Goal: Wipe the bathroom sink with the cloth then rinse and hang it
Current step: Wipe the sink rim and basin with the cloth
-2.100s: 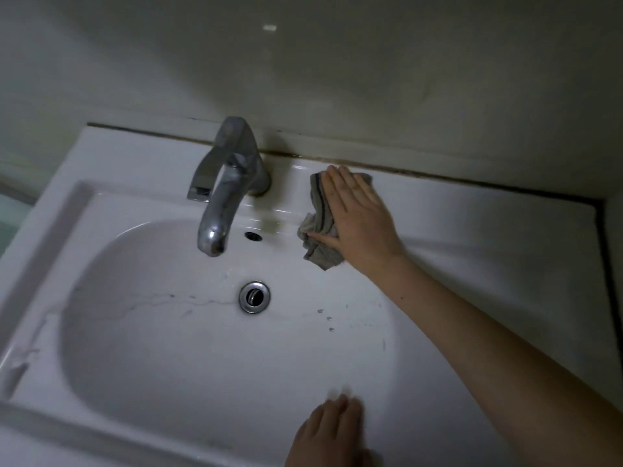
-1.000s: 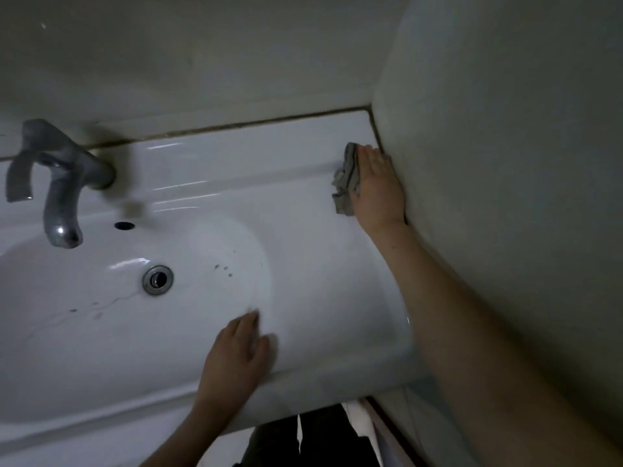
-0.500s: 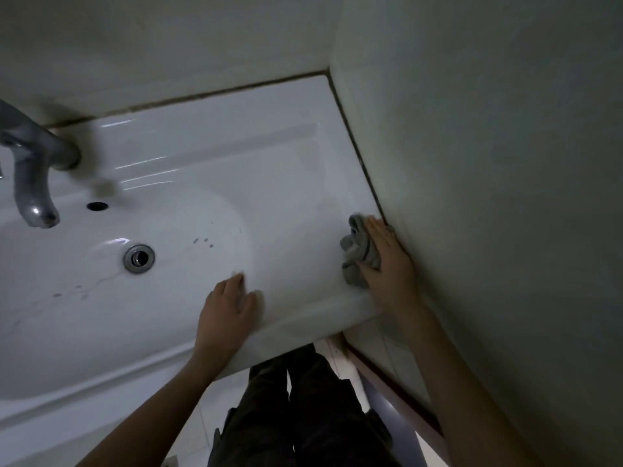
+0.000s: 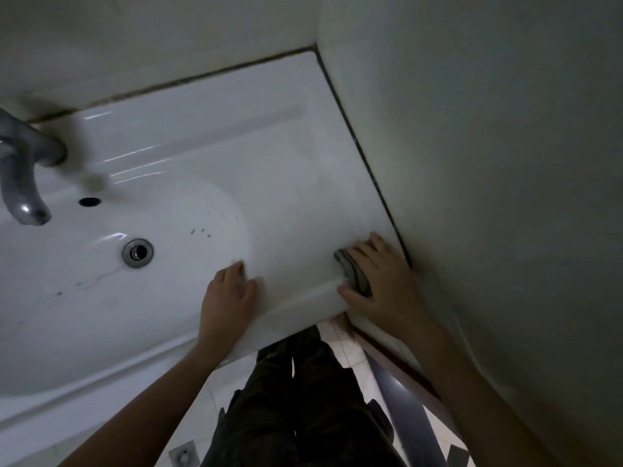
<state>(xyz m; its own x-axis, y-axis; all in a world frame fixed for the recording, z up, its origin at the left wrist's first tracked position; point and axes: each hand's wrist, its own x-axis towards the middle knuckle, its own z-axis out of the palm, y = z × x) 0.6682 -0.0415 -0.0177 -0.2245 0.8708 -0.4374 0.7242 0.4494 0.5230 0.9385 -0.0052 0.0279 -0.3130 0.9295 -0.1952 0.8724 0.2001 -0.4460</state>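
Observation:
The white sink [image 4: 286, 183] fills the left and middle of the view, with a metal drain [image 4: 137, 252] in the bowl. My right hand [image 4: 384, 284] presses a bunched grey cloth [image 4: 352, 271] flat on the sink's front right corner, next to the side wall. Most of the cloth is hidden under my palm and fingers. My left hand [image 4: 229, 298] rests flat on the front rim of the sink, fingers apart, holding nothing.
A grey metal tap [image 4: 23, 176] stands at the far left over the bowl, an overflow hole [image 4: 89, 201] beside it. Walls close off the back and right. Below the rim are my dark trousers [image 4: 303, 399] and a tiled floor with a floor drain [image 4: 183, 455].
My right hand has dragged the cloth from the back ledge by the tap, right to the far corner, then down the side wall to the front corner. My left hand stays on the front rim.

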